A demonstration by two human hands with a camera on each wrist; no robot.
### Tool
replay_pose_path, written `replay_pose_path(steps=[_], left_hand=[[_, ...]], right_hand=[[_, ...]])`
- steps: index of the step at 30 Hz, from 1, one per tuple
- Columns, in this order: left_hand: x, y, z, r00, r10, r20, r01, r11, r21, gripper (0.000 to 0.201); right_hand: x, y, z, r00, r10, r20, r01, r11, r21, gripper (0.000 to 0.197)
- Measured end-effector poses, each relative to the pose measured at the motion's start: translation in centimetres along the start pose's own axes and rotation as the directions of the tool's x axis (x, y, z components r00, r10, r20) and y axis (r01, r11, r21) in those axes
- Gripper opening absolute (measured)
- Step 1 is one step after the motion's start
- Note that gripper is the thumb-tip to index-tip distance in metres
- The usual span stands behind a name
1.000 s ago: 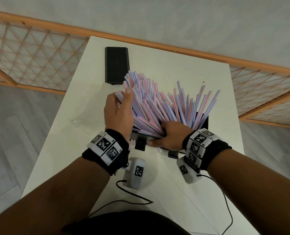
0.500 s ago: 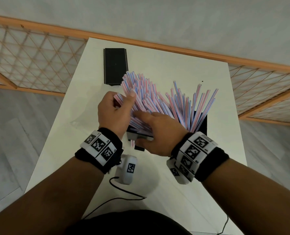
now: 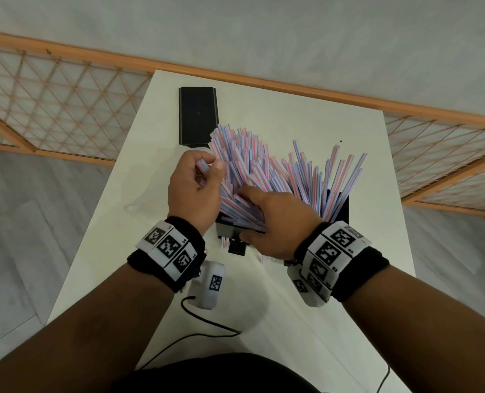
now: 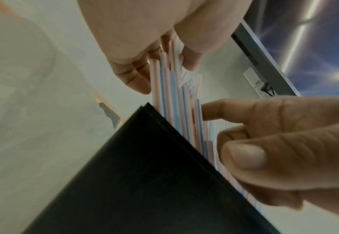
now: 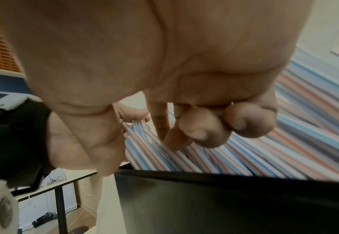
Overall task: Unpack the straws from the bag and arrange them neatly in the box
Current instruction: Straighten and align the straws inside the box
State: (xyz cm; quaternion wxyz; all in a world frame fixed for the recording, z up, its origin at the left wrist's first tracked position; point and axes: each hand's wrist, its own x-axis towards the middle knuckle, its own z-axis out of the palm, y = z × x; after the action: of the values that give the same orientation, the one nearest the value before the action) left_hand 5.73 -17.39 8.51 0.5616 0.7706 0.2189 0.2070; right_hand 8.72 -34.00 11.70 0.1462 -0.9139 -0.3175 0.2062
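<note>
The striped straws [image 3: 267, 177] fanned messily out of the black box [image 3: 344, 207] on the white worktop [image 3: 306, 114] — left hand [image 3: 191, 191] had its grip pinched on a few, right hand [image 3: 275, 222] raked through them with curled fingers. A black lid [image 3: 197, 114] lay just behind.

Soft even indoor light, wide-angle edge bending, wrist views blurred close up, starry ceiling-light glare

Head view looks steeply down over the table [image 3: 306, 114]; both wrist views peer up close beside the box [image 4: 144, 182].
</note>
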Motion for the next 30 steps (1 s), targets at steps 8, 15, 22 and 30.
replay_pose_path(steps=[8,15,22,30], left_hand=[[0.4,0.4,-0.5,0.976,0.183,0.115,-0.212,0.916,0.34,0.018],[0.1,2.0,-0.5,0.957,0.059,0.283,-0.242,0.7,0.671,0.02],[0.8,2.0,0.2,0.96,-0.029,0.278,-0.205,0.602,0.771,0.038],[1.1,2.4,0.4,0.963,-0.051,0.265,-0.172,0.644,0.745,0.024]], right_hand=[[0.2,-0.4,-0.1,0.997,0.051,0.053,-0.05,0.998,-0.028,0.08],[0.2,-0.1,0.0,0.999,0.031,0.04,-0.037,0.988,0.149,0.09],[0.1,0.3,0.1,0.998,0.029,0.051,-0.038,0.982,0.183,0.077],[-0.3,0.4,-0.6,0.995,-0.001,-0.098,0.023,0.976,0.215,0.048]])
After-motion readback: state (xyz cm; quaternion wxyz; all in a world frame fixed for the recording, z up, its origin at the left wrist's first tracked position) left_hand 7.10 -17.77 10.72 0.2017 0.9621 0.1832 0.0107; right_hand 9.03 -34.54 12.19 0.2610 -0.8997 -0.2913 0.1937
